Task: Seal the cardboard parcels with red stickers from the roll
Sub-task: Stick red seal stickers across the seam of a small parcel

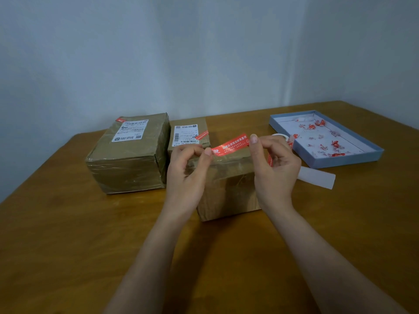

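Note:
A red sticker point(231, 145) with white print is stretched in the air between my hands. My left hand point(188, 173) pinches its left end and my right hand point(275, 168) pinches its right end. The right hand also holds a strip of red stickers point(269, 158) in its palm. Below the sticker stands a taped cardboard parcel point(229, 186), partly hidden by both hands. Behind it is a second parcel point(189, 134) with a white label and a red sticker on top. A larger parcel point(129, 155) stands to the left. The sticker roll point(281, 136) peeks out behind my right hand.
A shallow blue box lid point(371, 155) at the right holds red and white sticker scraps. A strip of white backing paper point(317, 177) lies on the wooden table point(68, 234) beside my right hand. A grey wall rises behind the table.

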